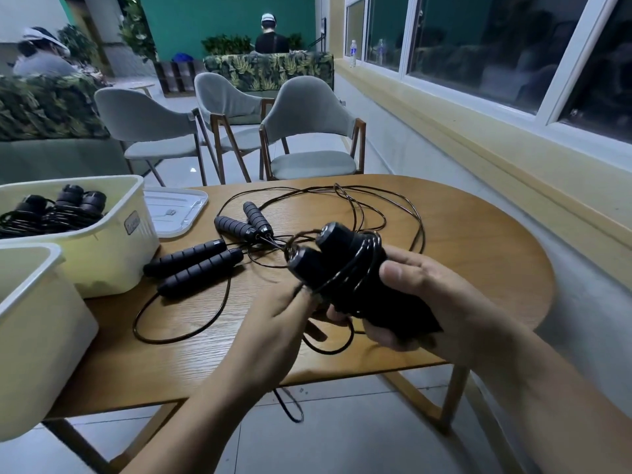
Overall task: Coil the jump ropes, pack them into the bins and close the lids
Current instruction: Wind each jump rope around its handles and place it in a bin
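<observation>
Wooden table [461,241] | handles [328,254] jut from right grip [427,302] | left grip [277,323] touching cord [374,248]

The left hand [273,323] and right hand [437,302] are bare. The left forearm [212,405] and right forearm [547,388] are bare as far as they show. The right thumbnail [393,271] is short and plain.

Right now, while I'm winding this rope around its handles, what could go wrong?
A cord loop hangs below the table edge and could snag as you pull. It may also cross the other ropes' loose cords, dragging the spare handles. The coil around the held handles in your right grip could slip off.
</observation>
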The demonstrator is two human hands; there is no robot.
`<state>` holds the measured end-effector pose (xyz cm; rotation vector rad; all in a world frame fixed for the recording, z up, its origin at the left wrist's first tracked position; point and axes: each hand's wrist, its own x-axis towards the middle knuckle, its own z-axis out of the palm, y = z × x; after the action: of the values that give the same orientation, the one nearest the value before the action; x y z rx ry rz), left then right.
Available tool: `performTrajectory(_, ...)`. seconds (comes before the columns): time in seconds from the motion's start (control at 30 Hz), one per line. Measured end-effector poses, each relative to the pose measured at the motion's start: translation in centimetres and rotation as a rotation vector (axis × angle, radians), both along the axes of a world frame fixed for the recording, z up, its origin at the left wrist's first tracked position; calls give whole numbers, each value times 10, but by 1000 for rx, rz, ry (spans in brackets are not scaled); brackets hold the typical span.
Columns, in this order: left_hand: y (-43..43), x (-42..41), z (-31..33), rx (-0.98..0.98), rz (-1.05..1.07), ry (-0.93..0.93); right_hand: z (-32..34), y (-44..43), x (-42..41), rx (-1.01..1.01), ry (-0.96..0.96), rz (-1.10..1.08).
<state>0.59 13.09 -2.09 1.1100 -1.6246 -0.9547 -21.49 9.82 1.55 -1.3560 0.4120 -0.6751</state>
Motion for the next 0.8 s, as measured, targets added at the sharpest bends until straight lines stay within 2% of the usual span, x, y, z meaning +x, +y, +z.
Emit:
performTrajectory(0.07, 2, 0, 4, 7, 58, 83, -3, 2, 4, 6, -49, -40)
performTrajectory(0.13, -2, -1, 1, 0, 115, 45, -3, 4, 8, 8, -61, -51)
performTrajectory(0.3, -12, 6, -15, 22, 66, -227, 1, 4, -1, 14, -139, -137)
performTrajectory(0.4, -8, 3, -17, 68, 31, -382, -1, 1, -5, 2, -45, -235)
performTrajectory(0.5, -3, -3, -13, 153, -32, -633, -4, 0, -2, -53, 59, -377)
performTrajectory(0.63, -5, -3, -16, 177, -87, -597, -3, -1, 1, -130, 132, -555)
performTrajectory(0.8, -2, 5, -17, 105, -141, -420, -8, -1, 0, -244, 200, -677)
